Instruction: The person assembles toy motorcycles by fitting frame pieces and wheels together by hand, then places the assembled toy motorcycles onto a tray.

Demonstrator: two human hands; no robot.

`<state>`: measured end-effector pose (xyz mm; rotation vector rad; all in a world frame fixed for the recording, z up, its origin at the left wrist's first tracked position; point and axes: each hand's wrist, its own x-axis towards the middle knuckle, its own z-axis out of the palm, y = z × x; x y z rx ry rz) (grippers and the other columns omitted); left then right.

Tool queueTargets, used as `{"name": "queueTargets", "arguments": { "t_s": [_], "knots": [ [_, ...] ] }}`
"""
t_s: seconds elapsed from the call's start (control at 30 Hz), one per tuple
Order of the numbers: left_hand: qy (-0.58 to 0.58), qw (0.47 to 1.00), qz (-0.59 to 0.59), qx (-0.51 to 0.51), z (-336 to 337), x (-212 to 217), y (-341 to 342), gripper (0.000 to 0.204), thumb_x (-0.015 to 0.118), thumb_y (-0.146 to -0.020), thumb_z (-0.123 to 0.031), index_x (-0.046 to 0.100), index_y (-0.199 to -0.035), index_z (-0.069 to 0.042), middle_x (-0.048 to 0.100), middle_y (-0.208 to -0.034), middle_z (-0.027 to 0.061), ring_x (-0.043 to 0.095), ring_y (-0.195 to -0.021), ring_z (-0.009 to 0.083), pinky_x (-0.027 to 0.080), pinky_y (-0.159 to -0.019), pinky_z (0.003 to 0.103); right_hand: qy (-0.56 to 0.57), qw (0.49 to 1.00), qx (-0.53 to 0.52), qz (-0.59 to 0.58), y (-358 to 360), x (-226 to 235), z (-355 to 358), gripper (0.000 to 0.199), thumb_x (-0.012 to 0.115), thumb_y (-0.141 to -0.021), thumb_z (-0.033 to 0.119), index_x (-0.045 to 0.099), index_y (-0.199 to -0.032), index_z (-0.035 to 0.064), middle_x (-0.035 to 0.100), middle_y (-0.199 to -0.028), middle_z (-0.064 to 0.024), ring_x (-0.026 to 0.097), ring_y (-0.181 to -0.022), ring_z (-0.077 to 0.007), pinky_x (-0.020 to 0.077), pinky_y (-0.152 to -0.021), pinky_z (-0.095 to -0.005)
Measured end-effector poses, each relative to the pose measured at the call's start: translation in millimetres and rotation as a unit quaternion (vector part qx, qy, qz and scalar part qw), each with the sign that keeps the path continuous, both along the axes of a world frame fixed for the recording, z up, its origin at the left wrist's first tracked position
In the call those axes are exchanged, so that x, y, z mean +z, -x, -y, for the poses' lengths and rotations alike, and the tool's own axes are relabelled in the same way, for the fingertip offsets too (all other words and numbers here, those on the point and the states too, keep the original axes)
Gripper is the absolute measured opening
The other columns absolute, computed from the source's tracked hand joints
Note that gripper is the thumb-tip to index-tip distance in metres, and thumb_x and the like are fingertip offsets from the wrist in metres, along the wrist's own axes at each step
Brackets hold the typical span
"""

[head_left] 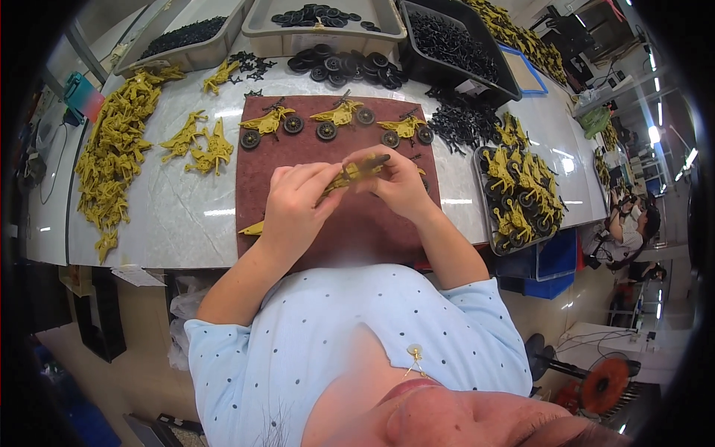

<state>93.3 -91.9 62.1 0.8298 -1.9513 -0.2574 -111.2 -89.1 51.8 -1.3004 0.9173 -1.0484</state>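
Note:
Above the dark red mat I hold a yellow toy motorbike up in both hands, seen edge-on. My left hand is closed round its left end. At the other end, the fingers of my right hand pinch it beside a black part that looks like a wheel; some of it is blurred and covered by fingers. Behind my hands stand three yellow motorbikes with black wheels in a row on the mat. Another wheel shows partly past my right hand. A yellow piece lies by my left forearm.
Yellow bodies are heaped at left, with a few loose ones nearby. Black wheels lie behind the mat, before grey bins. A black bin and small black parts sit right, near a tray of motorbikes.

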Motion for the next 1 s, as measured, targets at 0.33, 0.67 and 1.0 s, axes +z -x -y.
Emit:
{"name": "queueTargets", "arguments": {
  "t_s": [0.33, 0.67, 1.0],
  "knots": [
    [0.156, 0.975, 0.123, 0.102, -20, 10, -6, 0.034, 0.067, -0.071, -0.009, 0.067, -0.104, -0.001, 0.066, -0.097, 0.0051, 0.062, -0.090, 0.0186, 0.035, -0.079, 0.036, 0.448, 0.760, -0.269, -0.387, -36, 37, -39, 0.028, 0.083, -0.063, 0.016, 0.068, -0.086, 0.0125, 0.046, -0.132, -0.0160, 0.042, -0.124, -0.0396, 0.0340, -0.098, -0.0489],
    [0.197, 0.966, 0.122, 0.116, -29, 17, 0, 0.032, 0.065, -0.071, -0.009, 0.068, -0.101, 0.000, 0.067, -0.096, 0.0049, 0.061, -0.090, 0.0178, 0.034, -0.080, 0.035, 0.487, 0.735, -0.321, -0.346, -51, 22, -43, 0.022, 0.076, -0.067, 0.004, 0.059, -0.081, 0.0063, 0.052, -0.123, -0.0158, 0.046, -0.120, -0.0386, 0.0380, -0.094, -0.0470],
    [0.118, 0.992, 0.038, 0.018, -35, 31, -2, 0.034, 0.072, -0.064, -0.006, 0.069, -0.097, 0.001, 0.065, -0.085, 0.0052, 0.063, -0.084, 0.0197, 0.037, -0.076, 0.034, 0.547, 0.758, -0.302, -0.188, -37, 18, -35, 0.043, 0.084, -0.070, 0.020, 0.057, -0.099, 0.0027, 0.048, -0.126, -0.0180, 0.048, -0.120, -0.0366, 0.0440, -0.094, -0.0463]
  ]
}}
